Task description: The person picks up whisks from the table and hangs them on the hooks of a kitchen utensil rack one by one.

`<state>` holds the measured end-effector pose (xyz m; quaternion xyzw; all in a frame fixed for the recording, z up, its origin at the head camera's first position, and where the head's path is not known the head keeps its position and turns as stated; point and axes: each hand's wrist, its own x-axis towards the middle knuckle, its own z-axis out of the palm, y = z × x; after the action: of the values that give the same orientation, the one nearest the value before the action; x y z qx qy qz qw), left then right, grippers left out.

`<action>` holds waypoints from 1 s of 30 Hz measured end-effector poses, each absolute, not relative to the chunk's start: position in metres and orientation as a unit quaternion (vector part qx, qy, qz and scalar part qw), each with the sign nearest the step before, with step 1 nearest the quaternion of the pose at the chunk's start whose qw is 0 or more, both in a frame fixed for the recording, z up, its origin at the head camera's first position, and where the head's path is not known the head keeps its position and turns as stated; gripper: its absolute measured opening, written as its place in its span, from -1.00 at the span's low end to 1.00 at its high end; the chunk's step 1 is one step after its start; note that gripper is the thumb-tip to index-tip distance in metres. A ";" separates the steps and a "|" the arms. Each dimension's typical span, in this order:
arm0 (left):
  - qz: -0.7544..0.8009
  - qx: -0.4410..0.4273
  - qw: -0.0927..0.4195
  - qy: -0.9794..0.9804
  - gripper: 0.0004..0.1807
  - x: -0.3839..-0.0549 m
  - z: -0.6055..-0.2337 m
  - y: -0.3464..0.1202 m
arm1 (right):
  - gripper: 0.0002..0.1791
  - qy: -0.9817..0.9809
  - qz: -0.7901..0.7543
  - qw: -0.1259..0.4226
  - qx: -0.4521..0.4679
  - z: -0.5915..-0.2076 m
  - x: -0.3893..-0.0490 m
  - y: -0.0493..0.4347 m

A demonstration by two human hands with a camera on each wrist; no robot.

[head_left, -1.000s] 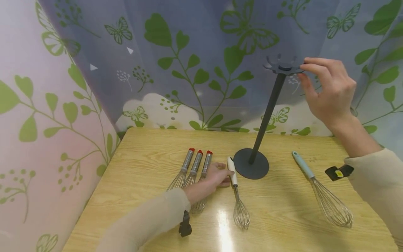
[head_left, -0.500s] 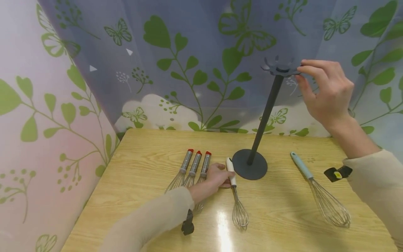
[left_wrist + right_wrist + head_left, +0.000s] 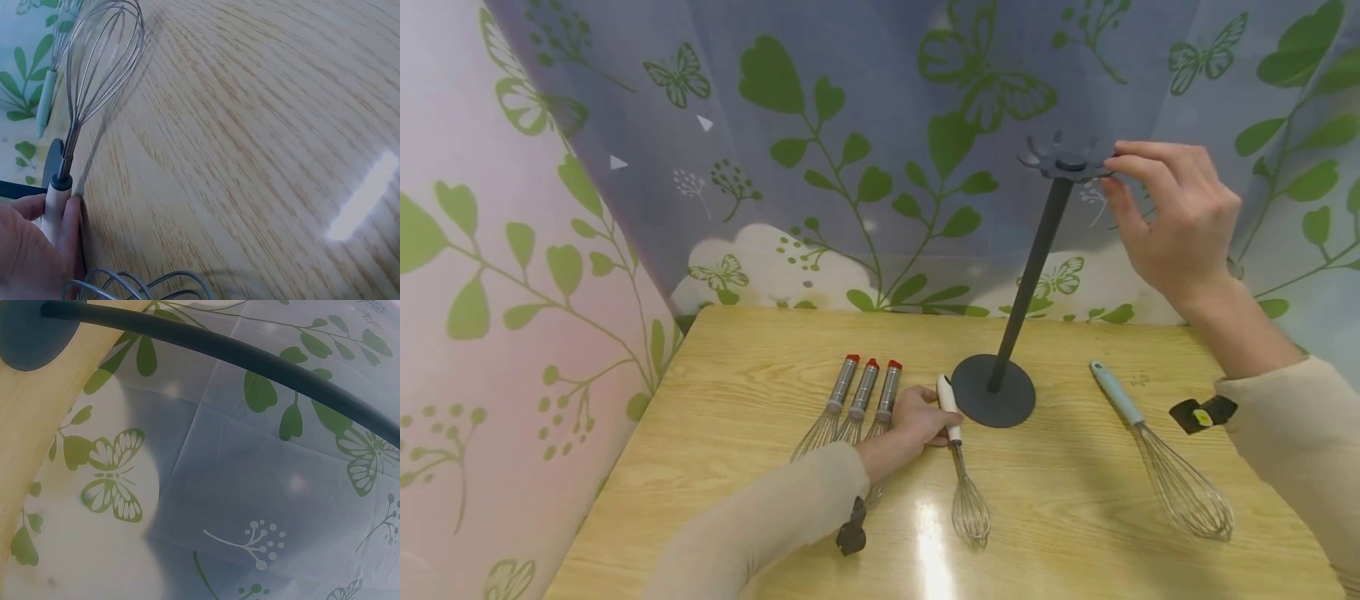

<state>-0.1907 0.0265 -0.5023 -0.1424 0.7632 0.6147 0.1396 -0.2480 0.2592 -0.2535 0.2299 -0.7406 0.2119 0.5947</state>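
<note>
On the table lies a whisk with a cream handle (image 3: 950, 404), its wire loops toward the front edge. My left hand (image 3: 919, 418) pinches that handle, thumb on one side and fingers on the other, as the left wrist view also shows at the whisk's handle (image 3: 56, 209). Just right of it stands a dark grey stand with a round base (image 3: 992, 408), a tall pole (image 3: 1033, 283) and a ring of upturned hooks (image 3: 1063, 162) on top. My right hand (image 3: 1183, 217) pinches the ring's right edge between thumb and fingers. In the right wrist view, only the pole (image 3: 250, 362) and base show.
Three whisks with steel handles and red ends (image 3: 865, 392) lie side by side left of my left hand, partly under my forearm. A larger whisk with a light blue handle (image 3: 1120, 396) lies to the right. A patterned curtain (image 3: 850, 167) hangs behind the table's back edge.
My left forearm has shifted slightly right, and the thumb reaches a little further over the cream handle. The right hand keeps its hold on the hook ring. The head view has drifted slightly.
</note>
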 end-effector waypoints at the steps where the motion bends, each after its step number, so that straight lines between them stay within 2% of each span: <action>1: 0.613 -0.145 0.140 0.764 -0.37 -0.191 -0.502 0.026 | -0.86 -0.740 0.213 0.595 0.230 -0.254 -0.248 0.259; 21: 0.639 -0.145 0.153 0.740 -0.45 -0.186 -0.498 0.020 | -0.87 -0.740 0.215 0.596 0.226 -0.256 -0.247 0.260; 30: 0.666 -0.129 0.136 0.722 -0.49 -0.187 -0.489 0.017 | -0.85 -0.738 0.216 0.599 0.223 -0.253 -0.248 0.256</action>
<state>-0.1869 0.0169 -0.4892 -0.1292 0.7215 0.6665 0.1362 -0.2481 0.2563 -0.2531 0.2230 -0.7381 0.2158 0.5991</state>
